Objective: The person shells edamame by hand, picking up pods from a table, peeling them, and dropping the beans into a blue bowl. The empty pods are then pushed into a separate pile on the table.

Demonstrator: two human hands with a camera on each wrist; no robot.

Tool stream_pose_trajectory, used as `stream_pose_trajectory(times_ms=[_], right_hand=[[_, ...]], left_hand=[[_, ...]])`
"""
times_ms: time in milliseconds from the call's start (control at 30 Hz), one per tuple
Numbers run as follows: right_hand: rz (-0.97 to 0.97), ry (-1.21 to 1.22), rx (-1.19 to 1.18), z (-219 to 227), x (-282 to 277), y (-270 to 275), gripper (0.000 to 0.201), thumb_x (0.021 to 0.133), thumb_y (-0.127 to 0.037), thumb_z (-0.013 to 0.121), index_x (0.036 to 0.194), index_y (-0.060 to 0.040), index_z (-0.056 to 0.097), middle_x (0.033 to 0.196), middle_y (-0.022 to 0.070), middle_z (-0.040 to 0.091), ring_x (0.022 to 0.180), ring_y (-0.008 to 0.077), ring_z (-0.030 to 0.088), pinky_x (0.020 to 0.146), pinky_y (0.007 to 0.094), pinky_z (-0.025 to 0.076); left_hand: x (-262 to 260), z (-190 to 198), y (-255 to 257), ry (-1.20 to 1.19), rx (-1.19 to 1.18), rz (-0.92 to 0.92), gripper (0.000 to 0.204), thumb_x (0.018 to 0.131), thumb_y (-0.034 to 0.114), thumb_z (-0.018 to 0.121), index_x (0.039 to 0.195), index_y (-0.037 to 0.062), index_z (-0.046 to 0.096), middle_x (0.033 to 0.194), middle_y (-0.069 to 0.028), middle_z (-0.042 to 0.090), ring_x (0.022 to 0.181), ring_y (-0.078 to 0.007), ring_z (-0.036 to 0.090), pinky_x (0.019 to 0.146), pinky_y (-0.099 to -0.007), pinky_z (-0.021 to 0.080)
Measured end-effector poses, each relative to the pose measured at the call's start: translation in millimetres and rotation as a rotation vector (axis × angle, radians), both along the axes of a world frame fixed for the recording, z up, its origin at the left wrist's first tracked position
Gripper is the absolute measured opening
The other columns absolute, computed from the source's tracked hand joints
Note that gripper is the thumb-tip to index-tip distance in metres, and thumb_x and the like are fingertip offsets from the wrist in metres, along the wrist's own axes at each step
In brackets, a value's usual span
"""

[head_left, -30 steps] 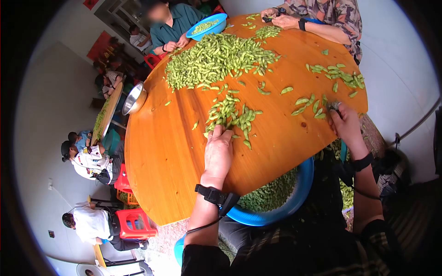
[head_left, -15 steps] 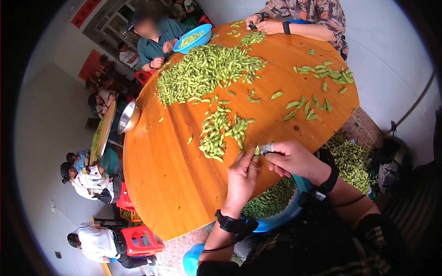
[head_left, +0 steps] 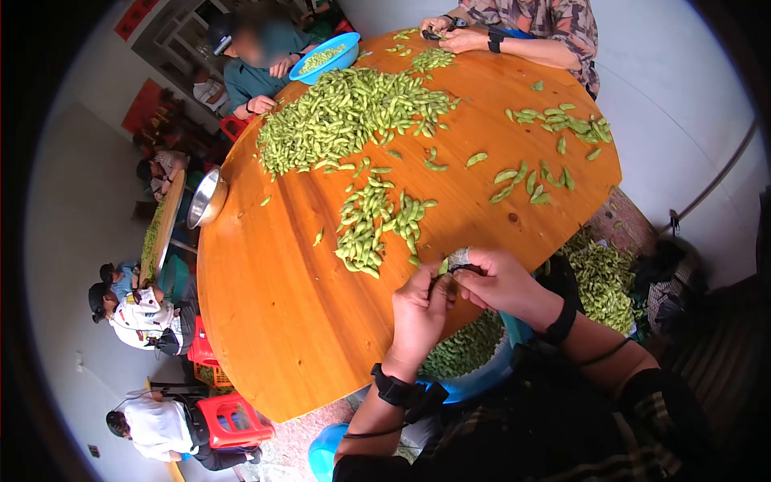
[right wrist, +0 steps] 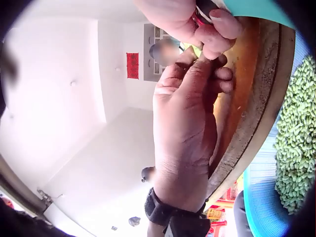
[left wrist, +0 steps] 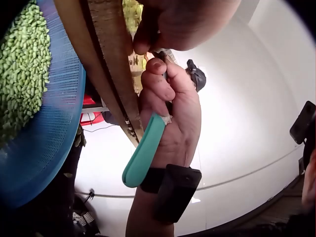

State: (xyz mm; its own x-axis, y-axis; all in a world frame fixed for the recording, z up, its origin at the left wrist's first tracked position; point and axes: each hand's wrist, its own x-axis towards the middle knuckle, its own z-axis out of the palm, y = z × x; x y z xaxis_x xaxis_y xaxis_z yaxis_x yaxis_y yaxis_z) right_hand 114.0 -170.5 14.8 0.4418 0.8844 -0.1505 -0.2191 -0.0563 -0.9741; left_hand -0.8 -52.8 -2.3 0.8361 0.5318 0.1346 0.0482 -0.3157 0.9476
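Observation:
Over the near edge of the wooden table (head_left: 273, 321), both hands meet in the head view. My left hand (head_left: 419, 309) pinches a green soybean pod (head_left: 443, 267) between thumb and fingertips. My right hand (head_left: 510, 283) grips a small tool with a teal handle (left wrist: 144, 153), its fingers curled round it; the tool's working end is hidden at the pod. Below the hands, a blue plastic basin (left wrist: 69, 74) holds many shelled green soybeans (right wrist: 296, 143). A small bunch of pods (head_left: 365, 233) lies on the table just beyond my left hand.
A large pile of pods (head_left: 345, 116) covers the far side, with scattered pods (head_left: 530, 181) at right. A metal bowl (head_left: 207, 197) is at the left edge, a blue bowl (head_left: 341, 60) at the back. Two people sit across; a heap of pods (head_left: 602, 285) lies below at right.
My left hand came back from the small bunch with a pod, and my right hand moved left to meet it. Over the last half second both hands stay together at the pod.

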Motion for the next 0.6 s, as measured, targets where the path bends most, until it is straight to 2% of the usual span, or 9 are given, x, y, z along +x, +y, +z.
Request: stream_pose_trajectory(times_ms=[33,100,233,467,600], right_hand=[[0.011,0.014,-0.016,1.1,1.3,0.5,0.01,0.093,-0.008,0.049,0.088,-0.0019,0.055,0.065,-0.0002,0.053,0.048,0.0057,0.048,0.04,0.0214,0.035],[0.022,0.03,-0.037,2.5,4.3,1.2,0.01,0.093,-0.008,0.049,0.088,-0.0019,0.055,0.064,-0.0001,0.053,0.048,0.0058,0.047,0.04,0.0215,0.035],[0.056,0.06,-0.055,2.2,8.2,0.0,0.009,0.093,-0.007,0.049,0.089,-0.002,0.056,0.065,0.0003,0.053,0.047,0.0052,0.046,0.04,0.0208,0.034],[0.139,0.072,-0.078,11.3,14.6,0.3,0.011,0.094,-0.01,0.05,0.093,-0.0034,0.059,0.068,-0.0014,0.053,0.048,0.0034,0.044,0.042,0.0196,0.033],[0.184,0.048,-0.067,11.4,18.6,2.1,0.012,0.094,-0.01,0.05,0.094,-0.0036,0.06,0.068,-0.0015,0.054,0.049,0.0036,0.045,0.042,0.0194,0.034]], left_hand=[[0.3,1.0,0.3,0.001,-0.006,-0.003,0.019,0.09,0.0,0.057,0.109,-0.0006,0.061,0.072,-0.0057,0.063,0.062,-0.0076,0.058,0.059,-0.0228,0.049],[-0.2,2.6,2.1,-0.053,-0.224,-0.031,0.014,0.093,0.0,0.054,0.105,-0.0015,0.061,0.075,-0.0013,0.063,0.064,-0.0047,0.057,0.057,-0.0202,0.048],[-1.9,7.0,9.5,-0.021,-0.399,-0.078,0.017,0.095,0.001,0.052,0.11,-0.0012,0.059,0.085,-0.0028,0.063,0.065,-0.0059,0.056,0.056,-0.0199,0.046],[-1.4,-2.0,14.4,-0.027,-0.428,-0.095,0.022,0.097,0.004,0.043,0.116,-0.0006,0.054,0.083,-0.0003,0.057,0.063,-0.0048,0.046,0.054,-0.0179,0.037],[-1.9,-0.4,16.6,-0.026,-0.446,-0.091,0.024,0.097,0.004,0.04,0.117,-0.0003,0.054,0.084,0.0002,0.057,0.063,-0.0046,0.044,0.055,-0.0178,0.036]])
